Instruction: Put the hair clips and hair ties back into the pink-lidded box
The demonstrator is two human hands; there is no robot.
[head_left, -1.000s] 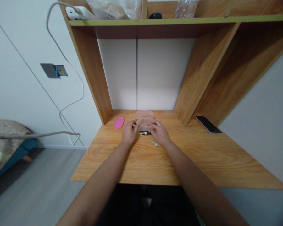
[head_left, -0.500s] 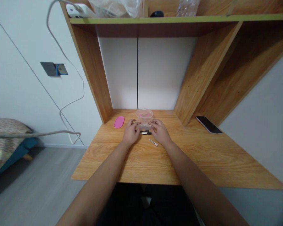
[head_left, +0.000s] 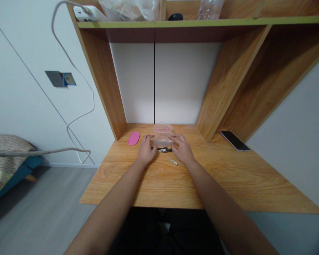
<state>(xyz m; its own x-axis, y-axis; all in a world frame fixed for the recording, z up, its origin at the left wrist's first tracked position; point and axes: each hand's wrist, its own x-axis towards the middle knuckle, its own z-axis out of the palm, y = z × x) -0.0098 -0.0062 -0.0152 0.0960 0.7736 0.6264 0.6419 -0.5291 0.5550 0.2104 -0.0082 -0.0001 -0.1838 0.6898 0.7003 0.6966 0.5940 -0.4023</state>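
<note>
A clear plastic box (head_left: 163, 140) stands on the desk, its hinged lid (head_left: 162, 128) tipped open toward the back. My left hand (head_left: 146, 150) is at the box's left side, thumb and fingers apart, with nothing seen in it. On the right, my right hand (head_left: 183, 150) has its fingers spread and the fingertips at the box's right edge. Between my hands, just in front of the box, a silver hair clip (head_left: 161, 150) lies with a black item (head_left: 169, 149), partly hidden. Nearer to me is another silver hair clip (head_left: 172, 161). Left of my left hand lies a pink oval piece (head_left: 133, 138).
A phone (head_left: 234, 140) lies at the right, by the wooden upright (head_left: 228, 88). Overhead, a shelf (head_left: 175, 24) holds a power strip (head_left: 89, 13), plastic bags (head_left: 130, 10) and a black object (head_left: 175, 16). A white cable (head_left: 93, 95) hangs at the left.
My left fingers have drawn back a little from the box, and my right hand has shifted slightly outward. More of the box and the black item shows between them.
</note>
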